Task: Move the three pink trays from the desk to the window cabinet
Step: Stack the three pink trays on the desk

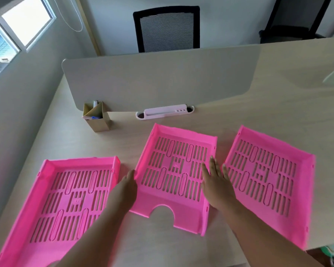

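Observation:
Three pink slotted trays lie flat on the light wooden desk (pixel 239 116). The left tray (pixel 66 199) is near the front left edge, the middle tray (pixel 174 170) sits in the centre, and the right tray (pixel 268 180) reaches the desk's right edge. My left hand (pixel 123 189) is against the middle tray's left wall, fingers together. My right hand (pixel 216 182) lies over that tray's right wall, fingers extended and slightly spread. Neither hand has closed around anything. The window cabinet is not in view.
A grey divider panel (pixel 158 78) stands across the desk behind the trays. A cardboard pen holder (pixel 97 118) and a white cable port (pixel 165 112) sit at its foot. A black mesh chair (pixel 166 29) is beyond, and a window (pixel 14 31) at upper left.

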Motion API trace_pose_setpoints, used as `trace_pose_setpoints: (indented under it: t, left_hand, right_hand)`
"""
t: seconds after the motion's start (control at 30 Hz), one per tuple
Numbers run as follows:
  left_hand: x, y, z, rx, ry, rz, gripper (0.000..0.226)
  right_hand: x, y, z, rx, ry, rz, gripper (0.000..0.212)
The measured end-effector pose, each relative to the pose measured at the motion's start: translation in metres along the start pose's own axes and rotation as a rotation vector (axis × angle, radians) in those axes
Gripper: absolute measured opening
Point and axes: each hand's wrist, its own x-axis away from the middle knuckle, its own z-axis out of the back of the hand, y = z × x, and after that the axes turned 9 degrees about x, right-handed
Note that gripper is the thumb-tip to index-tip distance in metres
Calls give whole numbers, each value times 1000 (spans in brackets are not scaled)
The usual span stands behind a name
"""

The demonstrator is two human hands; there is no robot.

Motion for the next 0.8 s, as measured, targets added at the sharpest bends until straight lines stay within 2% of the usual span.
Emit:
trace_pose_setpoints:
  t: [0.37, 0.47, 0.53, 0.8]
  left_hand:
    - [16, 29, -47, 91, 228, 231, 19]
    - [16, 44, -51, 215, 307, 310, 22]
    - [18, 51, -54, 214, 319, 323, 27]
    - [20, 56, -64, 187, 386, 427, 39]
  right_hand:
    - [-72, 44, 1, -102, -6, 202, 73]
    - [-80, 49, 4, -267, 8, 131, 77]
    - [-78, 49, 3, -323, -19, 53, 75]
    - [-84, 40, -3, -309, -116, 0, 81]
